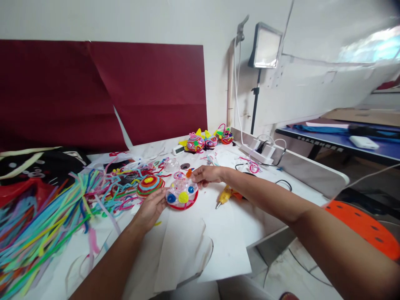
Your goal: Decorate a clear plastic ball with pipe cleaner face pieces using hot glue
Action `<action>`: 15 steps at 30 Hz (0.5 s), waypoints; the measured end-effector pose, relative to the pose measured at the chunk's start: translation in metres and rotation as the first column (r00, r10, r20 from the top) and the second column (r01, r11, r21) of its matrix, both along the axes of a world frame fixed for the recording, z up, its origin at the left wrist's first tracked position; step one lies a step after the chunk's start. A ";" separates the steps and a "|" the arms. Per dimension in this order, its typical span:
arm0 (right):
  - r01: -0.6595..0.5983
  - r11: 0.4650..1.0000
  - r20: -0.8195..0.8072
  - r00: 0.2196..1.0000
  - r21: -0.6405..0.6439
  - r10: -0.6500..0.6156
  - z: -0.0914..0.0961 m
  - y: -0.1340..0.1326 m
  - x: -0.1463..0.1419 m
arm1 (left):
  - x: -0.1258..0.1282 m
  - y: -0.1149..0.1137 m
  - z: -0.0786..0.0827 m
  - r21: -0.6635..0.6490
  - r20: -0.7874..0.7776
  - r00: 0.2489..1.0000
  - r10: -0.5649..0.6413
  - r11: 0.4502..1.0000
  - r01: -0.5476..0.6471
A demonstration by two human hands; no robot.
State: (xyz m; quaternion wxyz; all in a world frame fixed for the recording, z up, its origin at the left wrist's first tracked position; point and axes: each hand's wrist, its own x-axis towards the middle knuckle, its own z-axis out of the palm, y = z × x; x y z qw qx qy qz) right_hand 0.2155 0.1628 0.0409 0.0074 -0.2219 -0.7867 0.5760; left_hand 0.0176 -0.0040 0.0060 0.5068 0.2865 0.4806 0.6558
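Note:
A clear plastic dome craft (176, 191) with blue and yellow coiled discs and a red rim sits over the white table in front of me. My left hand (152, 210) grips its left edge between thumb and fingers. At its upper right, my right hand (208, 176) is pinched closed beside a small orange piece (189, 173), which appears to be at the fingertips. A pink coiled piece (179, 175) lies just behind the dome. Left of it rests a striped disc of coiled pipe cleaners (150, 184). Under my right forearm lies a yellow glue gun (224, 196).
Loose pipe cleaners (62, 221) spread over the left side. Several finished colourful fish-like crafts (196, 143) stand at the back, near a small white timer (178, 150). A power strip (258, 153) with cables is at the back right. Paper sheets (184, 250) cover the front edge.

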 end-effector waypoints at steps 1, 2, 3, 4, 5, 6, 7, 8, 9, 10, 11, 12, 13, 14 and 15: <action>0.003 1.000 0.005 1.000 0.007 -0.003 0.000 0.000 0.000 | 0.000 0.000 0.000 0.002 -0.008 1.000 -0.003 1.000 0.003; 0.007 1.000 0.009 1.000 0.016 -0.007 0.001 0.000 0.000 | 0.000 0.000 0.000 0.004 -0.016 1.000 -0.007 1.000 0.007; 0.010 1.000 0.012 1.000 0.025 -0.010 0.001 -0.001 0.000 | 0.000 0.000 0.000 0.004 -0.026 1.000 -0.011 1.000 0.011; 0.013 0.999 0.014 1.000 0.037 -0.013 0.002 -0.001 0.001 | 0.001 0.000 0.000 0.004 -0.036 0.999 -0.014 1.000 0.014; 0.015 0.999 0.016 1.000 0.050 -0.016 0.002 -0.002 0.001 | 0.001 -0.001 0.000 0.002 -0.045 0.999 -0.018 1.000 0.018; 0.018 0.998 0.018 1.000 0.065 -0.019 0.003 -0.002 0.002 | 0.001 -0.001 0.000 -0.001 -0.054 0.998 -0.022 1.000 0.022; 0.020 0.997 0.019 1.000 0.081 -0.022 0.003 -0.003 0.002 | 0.001 -0.001 0.000 -0.004 -0.060 0.998 -0.025 1.000 0.025; 0.023 0.995 0.021 0.999 0.099 -0.025 0.003 -0.004 0.003 | 0.001 -0.002 0.001 -0.007 -0.063 0.998 -0.028 1.000 0.028; 0.026 0.993 0.023 0.999 0.118 -0.029 0.003 -0.004 0.003 | 0.002 -0.002 0.001 -0.010 -0.064 0.997 -0.031 0.999 0.031; 0.029 0.990 0.025 0.999 0.139 -0.033 0.003 -0.005 0.003 | 0.002 -0.003 0.001 -0.014 -0.062 0.998 -0.034 0.999 0.034; 0.034 0.986 0.026 0.999 0.164 -0.039 0.003 -0.006 0.003 | 0.003 -0.004 0.001 -0.017 -0.057 0.998 -0.038 0.999 0.037; 0.041 0.980 0.024 0.999 0.192 -0.047 0.002 -0.006 0.002 | 0.004 -0.004 0.001 -0.019 -0.052 0.998 -0.039 0.999 0.038; 0.054 0.973 0.016 0.998 0.226 -0.059 0.002 -0.008 0.002 | 0.004 -0.005 0.001 -0.021 -0.045 0.998 -0.041 0.999 0.040; 0.073 0.961 -0.002 0.997 0.266 -0.075 0.003 -0.009 0.002 | 0.005 -0.005 0.000 -0.021 -0.038 0.998 -0.042 0.999 0.042; 0.100 0.945 -0.031 0.995 0.313 -0.095 0.005 -0.011 0.003 | 0.006 -0.005 0.000 -0.019 -0.032 0.999 -0.043 0.999 0.042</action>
